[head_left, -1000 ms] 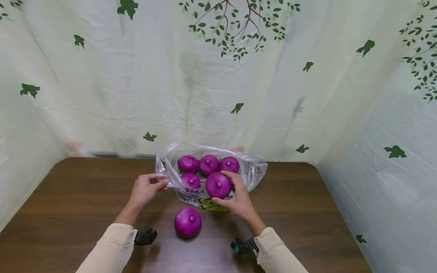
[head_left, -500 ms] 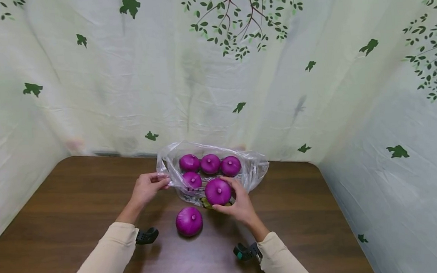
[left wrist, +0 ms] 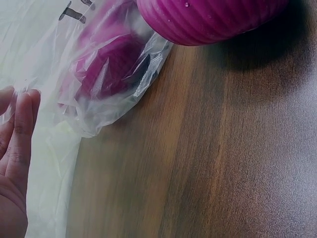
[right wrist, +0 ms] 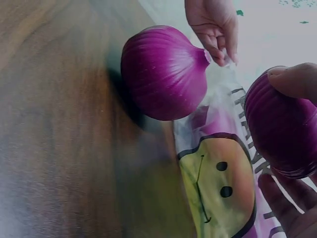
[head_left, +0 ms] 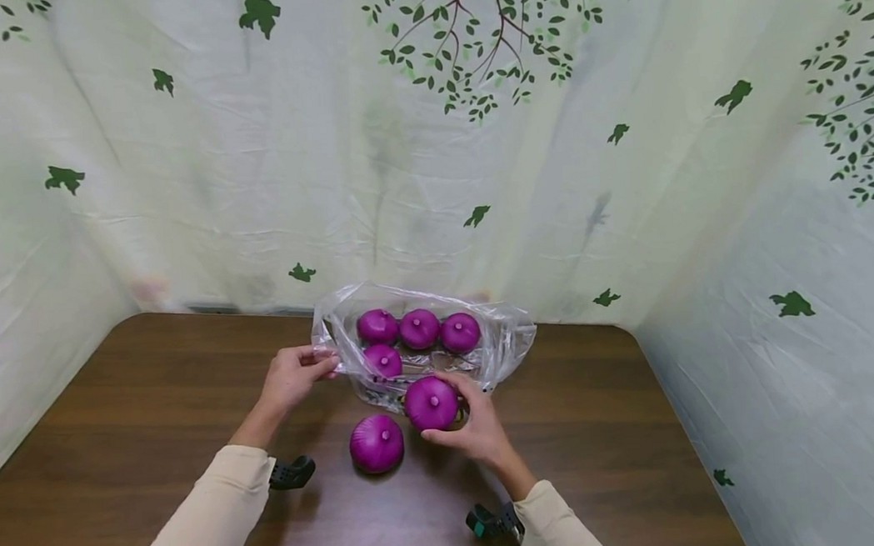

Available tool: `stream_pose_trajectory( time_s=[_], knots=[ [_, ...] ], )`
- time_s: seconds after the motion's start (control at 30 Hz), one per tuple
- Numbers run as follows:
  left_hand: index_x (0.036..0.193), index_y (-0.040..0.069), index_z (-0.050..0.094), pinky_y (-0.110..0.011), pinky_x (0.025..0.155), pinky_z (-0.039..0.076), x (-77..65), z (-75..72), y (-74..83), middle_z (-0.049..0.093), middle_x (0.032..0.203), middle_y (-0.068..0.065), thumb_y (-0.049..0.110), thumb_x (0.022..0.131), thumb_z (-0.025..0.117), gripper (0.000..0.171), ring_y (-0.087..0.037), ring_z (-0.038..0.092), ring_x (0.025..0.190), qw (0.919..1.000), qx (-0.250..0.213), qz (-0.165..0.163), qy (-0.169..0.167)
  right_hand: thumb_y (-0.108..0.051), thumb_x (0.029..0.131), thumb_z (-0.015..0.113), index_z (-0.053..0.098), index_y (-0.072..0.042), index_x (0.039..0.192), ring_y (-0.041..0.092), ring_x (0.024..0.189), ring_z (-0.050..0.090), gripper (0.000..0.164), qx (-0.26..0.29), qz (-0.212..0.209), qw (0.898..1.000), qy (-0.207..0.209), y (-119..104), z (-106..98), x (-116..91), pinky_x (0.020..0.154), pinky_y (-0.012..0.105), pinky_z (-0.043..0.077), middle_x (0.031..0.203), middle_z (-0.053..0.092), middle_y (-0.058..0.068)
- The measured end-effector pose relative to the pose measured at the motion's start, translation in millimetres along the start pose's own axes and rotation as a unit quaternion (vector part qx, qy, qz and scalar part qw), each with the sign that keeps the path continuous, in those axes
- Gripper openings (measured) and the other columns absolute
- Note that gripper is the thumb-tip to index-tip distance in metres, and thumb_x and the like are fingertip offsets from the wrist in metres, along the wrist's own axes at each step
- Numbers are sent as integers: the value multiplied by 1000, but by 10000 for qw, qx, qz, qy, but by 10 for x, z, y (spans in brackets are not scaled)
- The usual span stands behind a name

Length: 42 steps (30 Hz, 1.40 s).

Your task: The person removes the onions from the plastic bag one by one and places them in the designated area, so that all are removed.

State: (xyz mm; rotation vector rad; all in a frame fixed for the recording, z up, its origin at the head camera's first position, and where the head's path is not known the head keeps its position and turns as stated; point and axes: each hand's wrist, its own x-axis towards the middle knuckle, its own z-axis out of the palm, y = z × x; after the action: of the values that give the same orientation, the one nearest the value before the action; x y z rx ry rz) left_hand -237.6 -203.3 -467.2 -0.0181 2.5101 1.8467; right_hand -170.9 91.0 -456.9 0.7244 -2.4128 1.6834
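Observation:
My left hand [head_left: 293, 380] pinches the left edge of a clear plastic bag [head_left: 512, 342], which lies with its mouth spread toward me. Inside it sit several purple onions [head_left: 419, 329]. My right hand [head_left: 482, 422] grips another onion [head_left: 431, 402] between thumb and fingers, just in front of the bag's near edge. A further onion [head_left: 376, 444] rests on the table, close to the left of the held one. In the right wrist view, the bag's printed yellow cartoon face [right wrist: 223, 183] shows below both onions. The left wrist view has the left hand's fingertips [left wrist: 25, 101] together on the thin plastic.
The brown wooden table [head_left: 604, 430] ends right behind the bag. A pale curtain [head_left: 197, 154] with printed leaves surrounds its back and sides. Both wrists wear dark bands [head_left: 291, 473].
My right hand has drawn the onion from over the bag's mouth toward me and slightly left, near the onion on the table. My left hand stays at the bag's edge.

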Motion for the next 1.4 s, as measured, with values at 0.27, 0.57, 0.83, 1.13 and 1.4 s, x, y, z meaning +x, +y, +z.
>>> stream_pose_trajectory(
  time_s=[0.27,0.57,0.83,1.13,1.4],
  knots=[
    [113,-15,62,-38,81,57,-13,-4,-9,71,93,-16,7,93,64,30,-12,69,74,10000,52,-22,-6,2,64,86,54,7,128,33,109,57,72,-47,-48,10000,-49,66,55,-83,94,42,51,121,57,22],
    [112,-15,63,-39,81,57,-8,-2,-24,72,93,-16,6,92,64,29,-24,71,80,10000,67,13,18,4,64,85,52,7,129,32,112,55,73,85,-121,9998,-145,172,89,-148,95,46,50,125,54,22],
    [112,-14,63,-38,81,57,-16,-2,-27,72,92,-15,6,92,64,28,-15,70,76,10000,75,-16,23,3,64,85,51,6,131,26,113,54,76,170,5,9993,-320,209,107,-204,95,42,49,126,53,21],
    [113,-13,63,-37,81,57,-17,0,27,71,94,-16,9,93,64,30,-13,69,76,9999,117,-88,-35,2,61,87,56,3,126,27,109,55,72,101,166,9994,-276,266,129,-234,95,40,49,119,57,19],
    [114,-14,62,-38,83,57,-39,-11,10,71,95,-17,9,93,64,31,-19,70,80,10000,43,-80,-16,0,60,88,53,7,122,31,110,55,72,110,413,9988,-225,341,182,-254,95,36,48,121,56,16]
  ],
)
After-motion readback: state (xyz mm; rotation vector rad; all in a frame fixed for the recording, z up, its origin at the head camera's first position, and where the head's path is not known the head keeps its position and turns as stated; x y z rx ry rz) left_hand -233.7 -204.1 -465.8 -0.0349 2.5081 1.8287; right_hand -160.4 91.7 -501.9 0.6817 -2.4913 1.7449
